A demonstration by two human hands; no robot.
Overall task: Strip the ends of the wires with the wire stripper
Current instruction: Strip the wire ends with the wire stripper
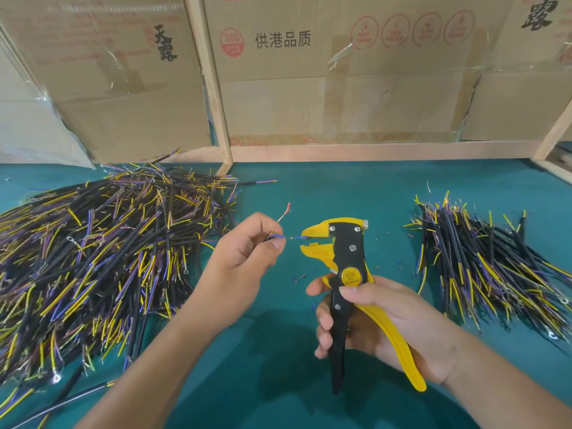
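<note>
My left hand (247,243) pinches a blue wire (292,237) in the yellow-and-black wire stripper (340,258) gripped by my right hand (380,320); a small finished-looking heap (489,267) lies right, the big heap (99,258) probably remains.

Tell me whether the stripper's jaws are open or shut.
Open: a gap shows between the yellow jaws of the wire stripper, and the blue wire tip sits in it.
</note>
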